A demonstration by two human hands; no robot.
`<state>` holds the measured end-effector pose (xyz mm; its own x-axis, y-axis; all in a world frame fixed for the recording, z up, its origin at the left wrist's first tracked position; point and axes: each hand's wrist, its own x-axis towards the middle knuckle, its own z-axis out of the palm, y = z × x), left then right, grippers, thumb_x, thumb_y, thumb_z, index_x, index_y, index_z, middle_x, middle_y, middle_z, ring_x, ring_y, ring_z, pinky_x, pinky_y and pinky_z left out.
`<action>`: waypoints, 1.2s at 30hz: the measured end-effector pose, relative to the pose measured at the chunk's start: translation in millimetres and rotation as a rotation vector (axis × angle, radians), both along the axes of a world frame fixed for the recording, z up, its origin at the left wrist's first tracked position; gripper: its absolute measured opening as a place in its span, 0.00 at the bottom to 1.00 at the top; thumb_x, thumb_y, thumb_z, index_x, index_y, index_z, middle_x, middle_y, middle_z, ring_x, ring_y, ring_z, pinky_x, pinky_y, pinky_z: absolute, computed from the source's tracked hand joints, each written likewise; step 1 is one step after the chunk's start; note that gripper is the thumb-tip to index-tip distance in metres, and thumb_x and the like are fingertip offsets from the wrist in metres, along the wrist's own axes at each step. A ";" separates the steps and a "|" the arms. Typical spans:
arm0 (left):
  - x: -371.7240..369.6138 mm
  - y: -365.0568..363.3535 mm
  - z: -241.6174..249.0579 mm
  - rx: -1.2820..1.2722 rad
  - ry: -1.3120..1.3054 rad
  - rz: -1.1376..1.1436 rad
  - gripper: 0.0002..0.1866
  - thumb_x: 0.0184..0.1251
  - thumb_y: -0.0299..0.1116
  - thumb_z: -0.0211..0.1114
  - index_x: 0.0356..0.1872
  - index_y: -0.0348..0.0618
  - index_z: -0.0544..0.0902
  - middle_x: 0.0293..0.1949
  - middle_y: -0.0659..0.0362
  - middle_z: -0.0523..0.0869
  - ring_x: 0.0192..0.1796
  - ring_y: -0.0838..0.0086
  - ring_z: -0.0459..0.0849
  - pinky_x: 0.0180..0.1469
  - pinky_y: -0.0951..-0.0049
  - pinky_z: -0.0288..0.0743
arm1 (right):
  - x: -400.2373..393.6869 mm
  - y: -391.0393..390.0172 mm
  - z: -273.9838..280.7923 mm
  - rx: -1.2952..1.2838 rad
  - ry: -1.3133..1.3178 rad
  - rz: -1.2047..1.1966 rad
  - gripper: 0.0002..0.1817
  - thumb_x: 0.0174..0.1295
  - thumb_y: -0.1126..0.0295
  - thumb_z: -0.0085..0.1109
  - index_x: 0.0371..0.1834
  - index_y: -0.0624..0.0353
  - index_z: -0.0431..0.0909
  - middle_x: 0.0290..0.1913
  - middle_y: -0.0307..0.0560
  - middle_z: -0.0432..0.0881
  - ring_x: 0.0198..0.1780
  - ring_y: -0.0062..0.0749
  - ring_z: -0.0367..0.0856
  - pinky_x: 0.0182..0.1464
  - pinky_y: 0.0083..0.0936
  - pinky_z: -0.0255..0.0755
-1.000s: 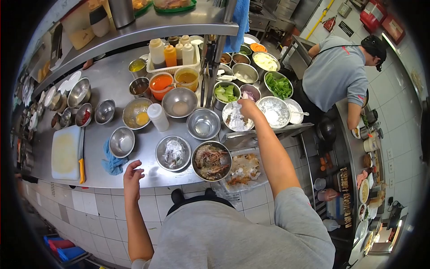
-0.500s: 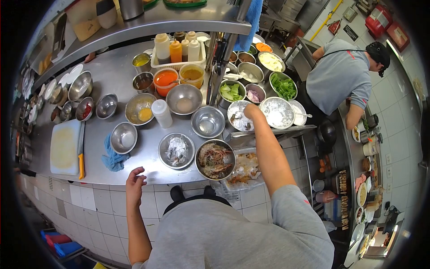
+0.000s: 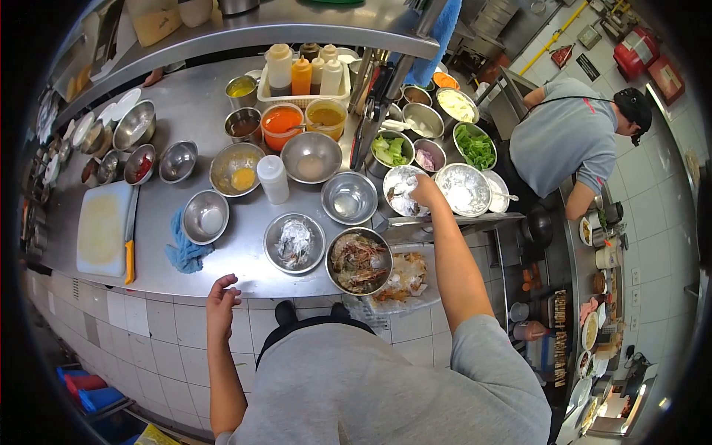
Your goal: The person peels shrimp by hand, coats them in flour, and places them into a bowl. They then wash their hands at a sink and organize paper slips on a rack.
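My right hand (image 3: 426,191) reaches into a metal bowl of white flour-like powder (image 3: 400,184), where a darker piece lies partly coated. Its fingers point down and are mostly hidden, so their grip does not show. Near the table's front edge, my left hand (image 3: 223,297) hangs in the air with loosely bent, separate fingers and nothing in them. Between the hands stand a bowl of raw prawns (image 3: 359,256) and a bowl holding white-dusted pieces (image 3: 295,241). A second bowl of white powder (image 3: 463,189) is just right of my right hand.
A cutting board (image 3: 104,230) with a yellow-handled knife (image 3: 130,256) and a blue cloth (image 3: 187,251) lie on the left. Sauce tubs and squeeze bottles (image 3: 302,74) stand behind. A tray of shells and scraps (image 3: 406,278) sits low in front. A co-worker (image 3: 564,133) stands at the right.
The view has shifted slightly, moving the bowls a little across the picture. My right hand stays in the powder bowl, and my left hand keeps nearly the same pose.
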<state>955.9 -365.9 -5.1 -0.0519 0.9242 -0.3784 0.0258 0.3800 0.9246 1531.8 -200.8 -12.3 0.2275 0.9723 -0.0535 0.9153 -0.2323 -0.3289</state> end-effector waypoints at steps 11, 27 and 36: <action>13.1 5.1 -7.8 0.025 -0.065 -0.049 0.18 0.67 0.25 0.56 0.58 0.42 0.78 0.55 0.59 0.81 0.45 0.78 0.81 0.44 0.77 0.76 | -18.3 11.6 -16.1 -0.325 -0.154 -0.134 0.33 0.47 0.75 0.62 0.63 0.69 0.70 0.57 0.71 0.78 0.62 0.58 0.77 0.63 0.41 0.72; -1.7 2.2 -6.4 -0.009 -0.114 0.082 0.22 0.65 0.25 0.62 0.61 0.40 0.75 0.40 0.61 0.80 0.41 0.80 0.80 0.41 0.78 0.77 | -2.7 26.1 -14.9 -0.459 -0.280 0.049 0.30 0.47 0.74 0.62 0.59 0.70 0.74 0.58 0.70 0.78 0.62 0.56 0.77 0.62 0.41 0.73; -4.6 -5.8 -3.5 -0.017 -0.064 0.086 0.21 0.66 0.25 0.61 0.61 0.41 0.75 0.47 0.59 0.79 0.42 0.79 0.80 0.40 0.78 0.77 | 2.6 15.0 -13.4 -0.232 -0.063 0.106 0.39 0.42 0.70 0.67 0.65 0.67 0.71 0.59 0.67 0.78 0.61 0.56 0.78 0.64 0.38 0.72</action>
